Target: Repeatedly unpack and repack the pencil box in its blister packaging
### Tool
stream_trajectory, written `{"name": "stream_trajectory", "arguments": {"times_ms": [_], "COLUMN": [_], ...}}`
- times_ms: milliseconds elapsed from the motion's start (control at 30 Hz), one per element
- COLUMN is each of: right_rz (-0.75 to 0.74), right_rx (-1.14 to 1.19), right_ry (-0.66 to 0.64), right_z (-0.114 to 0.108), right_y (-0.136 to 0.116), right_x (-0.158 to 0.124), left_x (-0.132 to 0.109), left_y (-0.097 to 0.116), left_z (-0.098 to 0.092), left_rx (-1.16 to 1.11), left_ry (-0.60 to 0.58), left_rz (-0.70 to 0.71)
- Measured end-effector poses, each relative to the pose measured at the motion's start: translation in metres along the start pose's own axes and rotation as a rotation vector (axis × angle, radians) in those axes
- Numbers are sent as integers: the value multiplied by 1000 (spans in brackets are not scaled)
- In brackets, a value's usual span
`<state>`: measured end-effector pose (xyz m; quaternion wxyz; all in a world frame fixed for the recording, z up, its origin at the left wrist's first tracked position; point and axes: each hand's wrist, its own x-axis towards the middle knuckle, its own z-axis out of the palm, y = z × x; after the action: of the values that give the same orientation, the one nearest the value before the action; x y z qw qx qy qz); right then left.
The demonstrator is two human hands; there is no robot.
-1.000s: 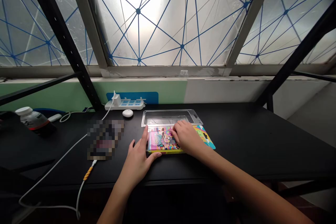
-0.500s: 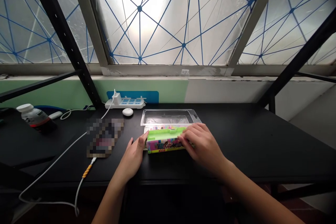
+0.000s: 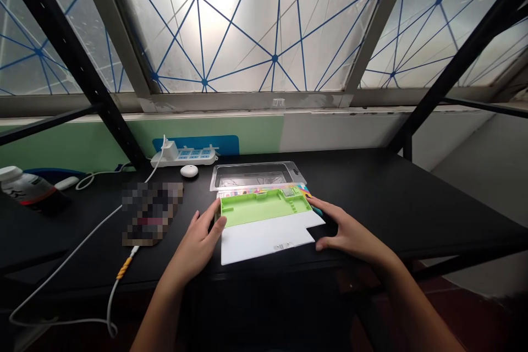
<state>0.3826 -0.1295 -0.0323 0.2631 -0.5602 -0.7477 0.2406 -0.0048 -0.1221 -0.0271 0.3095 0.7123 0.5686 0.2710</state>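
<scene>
A shallow green tray (image 3: 256,206) lies in front of me, its inside facing up, with a white flap (image 3: 264,242) spread out from its near edge. My left hand (image 3: 200,239) rests at the tray's left end, thumb and fingers apart, touching its edge. On the other side my right hand (image 3: 346,231) has its fingertips at the tray's right end, with the thumb spread below them. A strip of colourful printed card (image 3: 305,189) shows behind the tray. Beyond it lies a clear plastic shell (image 3: 251,176).
A white oval case (image 3: 189,171) and a power strip (image 3: 187,157) are at the back. To the left are a blurred-out device (image 3: 152,214) with a white cable (image 3: 68,250), and a bottle (image 3: 31,190). Black frame bars slope on both sides.
The printed front has swung down toward me as a flap, its white side now up, and the green inside shows. My right hand has opened and moved right. The view has shifted.
</scene>
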Motion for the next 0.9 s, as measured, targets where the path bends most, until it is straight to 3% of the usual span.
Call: {"name": "stream_trajectory", "arguments": {"times_ms": [233,367,533,667,800,900], "right_rz": [97,100,105,-2,-91,-114], "right_rx": [62,48,-41,-182,-224,-163], "right_ry": [199,236,268,272,336,421], "right_z": [18,24,23,33,40,31], "right_y": [-21,-22,-20,-15,-15,-24], "right_x": [9,8,8,13,16,24], "left_x": [-2,-3,-2,-4,-4,9], "left_y": [0,-2,-2,5,11,20], "left_z": [1,3,5,6,7,0], "left_rx": [-148,-145,-98,-38,21,110], "left_ry": [63,93,92,108,246,379], "left_rz": [33,91,50,41,137,273]}}
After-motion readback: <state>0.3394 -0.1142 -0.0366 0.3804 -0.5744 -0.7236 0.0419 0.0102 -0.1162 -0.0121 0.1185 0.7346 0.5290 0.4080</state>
